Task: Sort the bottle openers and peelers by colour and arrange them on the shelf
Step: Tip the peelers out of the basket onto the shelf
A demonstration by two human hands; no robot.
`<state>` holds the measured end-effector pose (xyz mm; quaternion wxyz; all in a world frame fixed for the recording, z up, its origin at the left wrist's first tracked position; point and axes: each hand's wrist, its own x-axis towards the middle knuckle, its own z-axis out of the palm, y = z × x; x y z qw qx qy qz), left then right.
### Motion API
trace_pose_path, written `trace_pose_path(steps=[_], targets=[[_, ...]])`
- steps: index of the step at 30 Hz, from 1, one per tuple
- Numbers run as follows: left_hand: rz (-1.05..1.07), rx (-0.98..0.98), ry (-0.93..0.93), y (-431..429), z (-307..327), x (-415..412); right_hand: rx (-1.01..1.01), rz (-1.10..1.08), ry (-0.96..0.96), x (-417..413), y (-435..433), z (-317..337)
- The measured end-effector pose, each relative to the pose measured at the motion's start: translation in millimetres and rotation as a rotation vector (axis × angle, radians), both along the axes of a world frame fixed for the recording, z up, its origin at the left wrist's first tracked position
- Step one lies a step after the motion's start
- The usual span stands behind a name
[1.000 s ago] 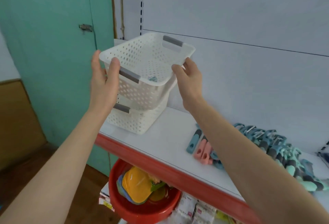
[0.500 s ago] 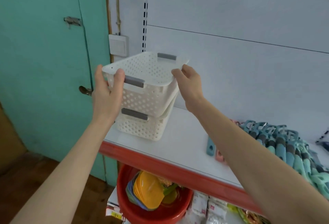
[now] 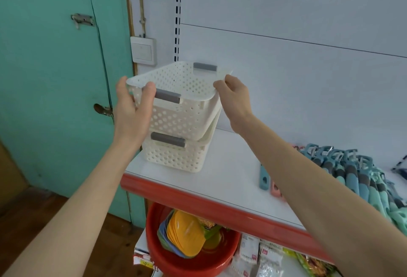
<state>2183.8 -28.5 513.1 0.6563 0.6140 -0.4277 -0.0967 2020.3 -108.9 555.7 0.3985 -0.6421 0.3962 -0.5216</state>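
Two white perforated baskets with grey handles stand stacked at the left end of the white shelf (image 3: 222, 180). My left hand (image 3: 133, 109) grips the near left corner of the upper basket (image 3: 182, 109), thumb over the rim. My right hand (image 3: 234, 98) pinches its right rim. The upper basket sits partly inside the lower basket (image 3: 176, 158), tilted slightly. To the right on the shelf lies a pile of teal, blue and grey peelers and openers (image 3: 361, 173). A blue opener (image 3: 263, 178) and a pink opener (image 3: 276, 188) lie beside my right forearm, which hides part of the pile.
The shelf has a red front edge (image 3: 198, 202). Below it sits a red basin (image 3: 187, 261) holding yellow and blue items, beside packaged goods. A teal door (image 3: 55, 78) and a wall switch (image 3: 143, 51) stand to the left. A wooden floor lies below left.
The upper basket has come down from a raised, tilted position into the lower basket. Both hands have kept their hold on it. The view has shifted a little to the left.
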Motion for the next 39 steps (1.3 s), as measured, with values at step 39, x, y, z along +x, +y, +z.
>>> trace_pose_path(steps=[39], targets=[[0.186,0.293,-0.647,11,-34,-8,-0.038,0.029,0.716,-18,-2,-35]])
